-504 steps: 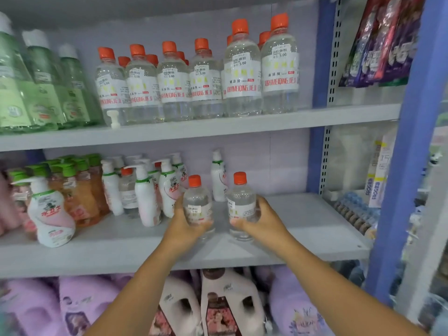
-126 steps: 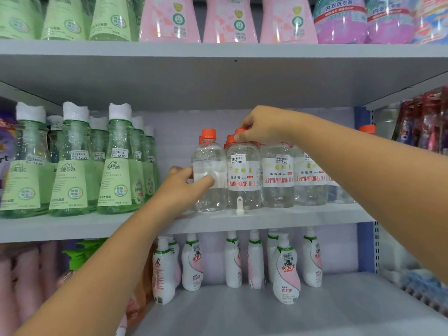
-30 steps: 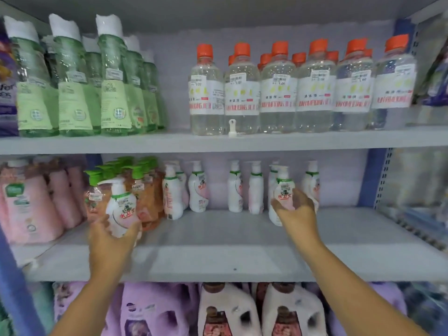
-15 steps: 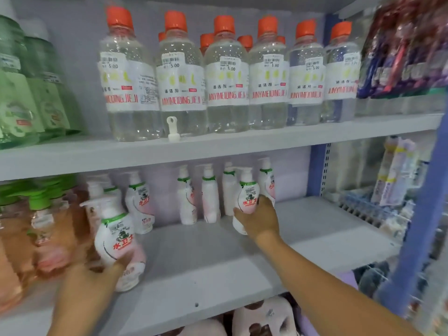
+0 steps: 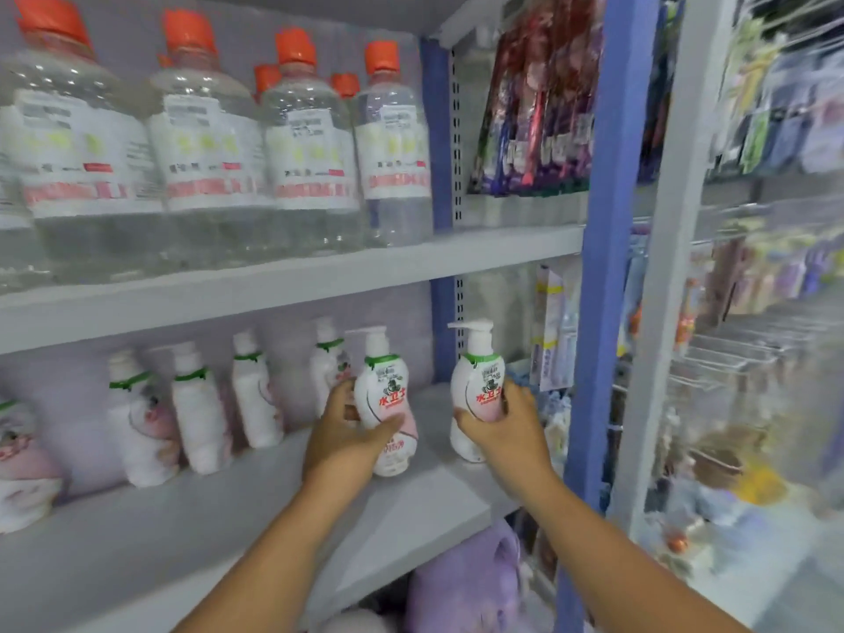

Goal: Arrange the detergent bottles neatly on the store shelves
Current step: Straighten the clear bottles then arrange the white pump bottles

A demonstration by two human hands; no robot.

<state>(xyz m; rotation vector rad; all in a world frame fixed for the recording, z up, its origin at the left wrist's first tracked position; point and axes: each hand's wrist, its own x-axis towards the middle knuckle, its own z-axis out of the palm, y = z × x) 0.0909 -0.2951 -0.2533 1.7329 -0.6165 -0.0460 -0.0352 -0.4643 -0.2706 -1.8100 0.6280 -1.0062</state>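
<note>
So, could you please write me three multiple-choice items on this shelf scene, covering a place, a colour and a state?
1. Where do the clear bottles stand?
A. on the shelf above the pump bottles
B. on the floor
C. on the pump bottles' shelf

2. What colour are their caps?
A. blue
B. orange
C. black

3. What is the right hand doing?
A. hanging idle
B. pressing a cap
C. gripping a pump bottle

Answers: 1 A, they line the upper shelf. 2 B, every visible cap is orange. 3 C, its fingers wrap that bottle, while the left hand grips the neighbouring one.
</note>
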